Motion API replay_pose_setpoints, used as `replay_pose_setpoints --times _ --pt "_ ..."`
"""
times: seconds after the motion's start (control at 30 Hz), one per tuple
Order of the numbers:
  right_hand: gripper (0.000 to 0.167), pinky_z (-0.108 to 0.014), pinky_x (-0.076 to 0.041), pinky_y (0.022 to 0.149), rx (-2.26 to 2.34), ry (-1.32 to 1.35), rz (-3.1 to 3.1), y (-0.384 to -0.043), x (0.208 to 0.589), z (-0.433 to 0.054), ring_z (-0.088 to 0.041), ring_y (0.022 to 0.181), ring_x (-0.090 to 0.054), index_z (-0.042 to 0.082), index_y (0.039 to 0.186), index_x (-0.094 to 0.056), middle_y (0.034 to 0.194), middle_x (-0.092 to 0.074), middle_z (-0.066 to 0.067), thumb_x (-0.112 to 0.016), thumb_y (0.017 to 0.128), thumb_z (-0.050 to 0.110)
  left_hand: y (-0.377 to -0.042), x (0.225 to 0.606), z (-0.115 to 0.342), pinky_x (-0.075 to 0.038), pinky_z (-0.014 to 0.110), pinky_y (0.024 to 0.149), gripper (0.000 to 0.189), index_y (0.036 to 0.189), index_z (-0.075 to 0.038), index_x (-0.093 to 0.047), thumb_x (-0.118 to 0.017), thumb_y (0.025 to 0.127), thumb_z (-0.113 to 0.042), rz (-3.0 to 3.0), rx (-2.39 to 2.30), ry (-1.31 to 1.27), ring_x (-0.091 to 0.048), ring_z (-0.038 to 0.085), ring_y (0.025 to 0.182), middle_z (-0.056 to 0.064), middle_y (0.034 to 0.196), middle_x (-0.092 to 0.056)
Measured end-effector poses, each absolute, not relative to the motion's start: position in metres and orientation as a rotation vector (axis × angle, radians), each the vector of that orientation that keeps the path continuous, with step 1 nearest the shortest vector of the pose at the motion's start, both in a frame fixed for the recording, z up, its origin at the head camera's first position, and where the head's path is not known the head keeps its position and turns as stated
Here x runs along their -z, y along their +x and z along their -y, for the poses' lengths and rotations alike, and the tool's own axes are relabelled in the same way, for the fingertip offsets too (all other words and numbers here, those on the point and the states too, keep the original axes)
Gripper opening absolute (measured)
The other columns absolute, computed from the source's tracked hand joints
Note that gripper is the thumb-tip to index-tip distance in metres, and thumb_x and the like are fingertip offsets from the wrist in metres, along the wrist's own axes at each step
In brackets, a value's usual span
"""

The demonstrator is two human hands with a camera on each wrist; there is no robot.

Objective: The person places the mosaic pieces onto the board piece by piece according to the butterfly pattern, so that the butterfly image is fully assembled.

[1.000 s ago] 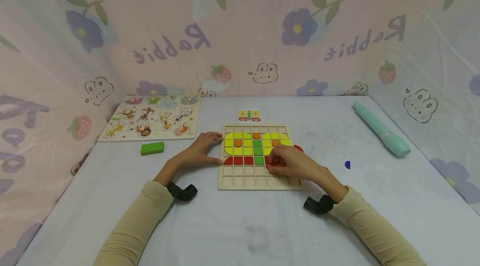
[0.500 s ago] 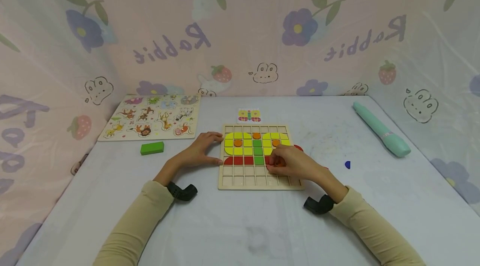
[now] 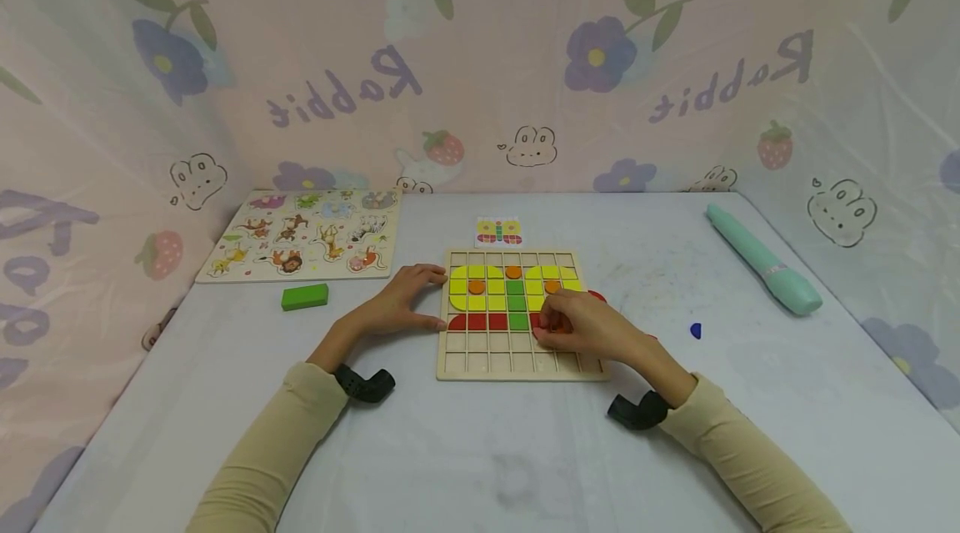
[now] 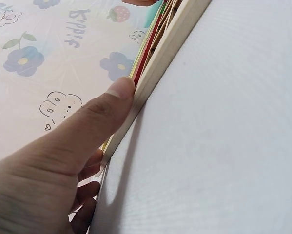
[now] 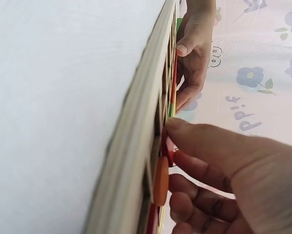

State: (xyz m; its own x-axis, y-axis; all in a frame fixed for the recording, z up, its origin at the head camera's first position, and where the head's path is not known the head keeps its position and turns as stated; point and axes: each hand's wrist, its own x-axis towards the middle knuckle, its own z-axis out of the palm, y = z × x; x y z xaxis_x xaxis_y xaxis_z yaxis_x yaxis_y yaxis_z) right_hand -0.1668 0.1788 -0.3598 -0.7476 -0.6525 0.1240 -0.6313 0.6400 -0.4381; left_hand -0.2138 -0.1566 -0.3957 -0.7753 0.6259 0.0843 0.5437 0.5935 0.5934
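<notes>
A wooden grid board (image 3: 487, 364) lies flat on the table with yellow, green, red and orange pieces in its cells. My left hand (image 3: 401, 299) rests against the board's left edge, thumb and fingers spread along it; in the left wrist view the thumb (image 4: 119, 92) lies on the rim. My right hand (image 3: 588, 324) is over the right half of the board, pinching a small red piece (image 5: 169, 148) between thumb and index finger, low at the cells. Beside it, an orange piece (image 5: 161, 181) stands proud of the grid. My right hand hides several cells.
Behind the board lies a butterfly pattern card (image 3: 498, 231). An animal puzzle board (image 3: 311, 237) and a green block (image 3: 304, 297) are on the left. To the right are a blue half-round piece (image 3: 696, 330), a red piece (image 3: 597, 296) and a mint-green folded umbrella-like object (image 3: 763, 259).
The red piece in my right fingertips has shifted and turned slightly at the same cells. My left hand and the board have stayed still.
</notes>
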Motion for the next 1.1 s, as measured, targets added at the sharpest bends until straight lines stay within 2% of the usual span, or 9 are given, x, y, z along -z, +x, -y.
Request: replay_pose_setpoints --times 0.43,0.73,0.97,1.1 --pt "0.022 -0.02 -0.04 0.057 0.655 -1.084 -2.831 -0.166 0.357 -0.179 -0.008 0.065 -0.046 0.015 0.084 -0.061 0.071 -0.052 0.01 -0.075 0.078 0.03 -0.214 0.396 0.157 -0.02 0.045 0.111 0.074 0.135 -0.011 -0.044 -0.073 0.077 -0.045 -2.696 -0.928 0.979 -0.023 0.023 0.135 0.003 0.145 -0.034" --pt "0.023 -0.021 -0.042 0.059 0.616 -1.061 -2.872 -0.167 0.354 -0.182 -0.008 0.067 -0.047 0.017 0.087 -0.061 0.074 -0.053 0.009 -0.074 0.079 0.034 -0.215 0.398 0.158 -0.022 0.044 0.111 0.075 0.136 -0.012 -0.044 -0.072 0.077 -0.048 -2.689 -0.917 0.984 -0.024 0.022 0.135 0.002 0.144 -0.034" --pt "0.019 -0.026 -0.044 0.062 0.689 -0.906 -2.972 -0.176 0.338 -0.211 -0.016 0.073 -0.05 0.01 0.093 -0.064 0.08 -0.055 0.004 -0.073 0.081 0.022 -0.215 0.398 0.157 -0.022 0.045 0.111 0.076 0.136 -0.012 -0.044 -0.072 0.076 -0.049 -2.695 -0.917 0.98 -0.024 0.022 0.135 0.002 0.144 -0.034" --pt "0.015 -0.024 -0.044 0.06 0.702 -0.865 -3.018 -0.176 0.334 -0.236 -0.015 0.072 -0.048 0.009 0.092 -0.064 0.08 -0.056 0.003 -0.073 0.081 0.015 -0.215 0.399 0.157 -0.021 0.043 0.111 0.077 0.137 -0.013 -0.043 -0.071 0.076 -0.051 -2.694 -0.89 0.954 -0.022 0.021 0.136 0.0 0.146 -0.032"
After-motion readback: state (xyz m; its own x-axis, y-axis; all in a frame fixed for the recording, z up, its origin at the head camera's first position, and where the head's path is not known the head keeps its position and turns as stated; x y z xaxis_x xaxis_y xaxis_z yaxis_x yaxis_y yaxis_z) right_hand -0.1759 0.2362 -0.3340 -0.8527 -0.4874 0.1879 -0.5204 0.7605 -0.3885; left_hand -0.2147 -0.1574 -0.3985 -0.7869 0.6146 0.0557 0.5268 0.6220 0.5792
